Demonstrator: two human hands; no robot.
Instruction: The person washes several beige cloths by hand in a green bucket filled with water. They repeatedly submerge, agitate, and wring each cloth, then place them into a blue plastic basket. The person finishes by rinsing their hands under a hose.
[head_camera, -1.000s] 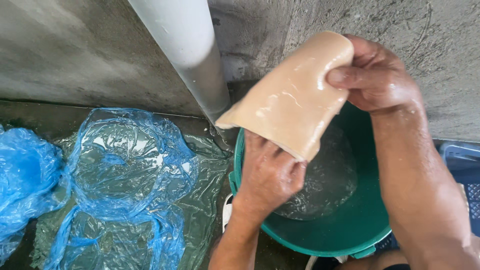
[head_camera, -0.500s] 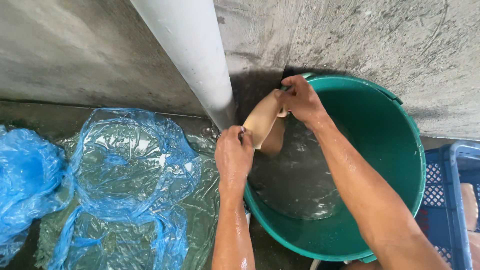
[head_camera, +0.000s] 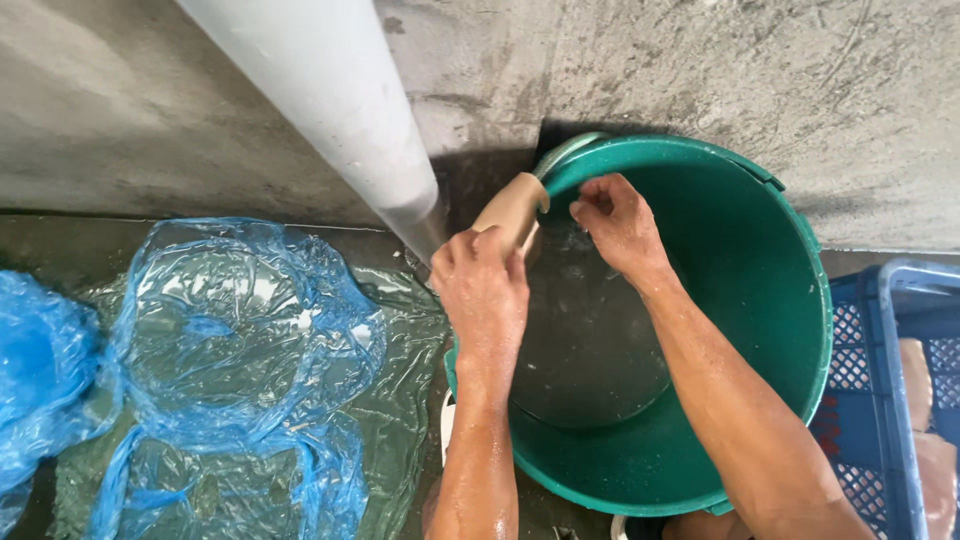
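An outdoor wash corner: rough concrete wall (head_camera: 760, 70), grey drainpipe (head_camera: 340, 100), green bucket (head_camera: 790, 260), blue crate (head_camera: 890, 390).

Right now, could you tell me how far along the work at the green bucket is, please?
Done: blue plastic wrap lies opened and discarded on the floor. In hand: the left hand and right hand hold the beige slab at the green bucket rim. Left: similar pieces wait in the blue crate.

The beige sheet (head_camera: 515, 208) has dropped from overhead onto the green bucket (head_camera: 800, 250) rim — right hand (head_camera: 615, 222) released it.
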